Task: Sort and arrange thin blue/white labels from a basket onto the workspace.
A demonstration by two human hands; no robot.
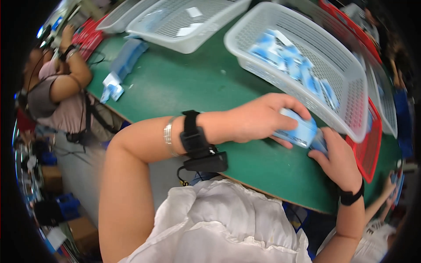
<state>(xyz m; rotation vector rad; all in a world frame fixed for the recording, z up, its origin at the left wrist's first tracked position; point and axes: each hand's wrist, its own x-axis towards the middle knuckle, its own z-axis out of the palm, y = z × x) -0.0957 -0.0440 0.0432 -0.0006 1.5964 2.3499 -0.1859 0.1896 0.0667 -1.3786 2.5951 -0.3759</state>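
My left hand (269, 118) reaches across to the right with its fingers closed round a small blue-and-white box (298, 130). Close beside it, my right hand (340, 158) pinches a darker blue, shiny piece (320, 143) at the box's right end. Whether that piece is joined to the box or a separate packet, I cannot tell. Both hands are over the green table, just on the near side of a white plastic basket (280, 79). Several blue-and-white packets (291, 59) lie inside that basket.
Another white basket (175, 41) with a few white cards stands at the far left. Near it are a blue translucent tray (127, 57) and a blue-white packet (112, 87). A red basket (368, 149) sits at the right. Other people are at the left and right edges.
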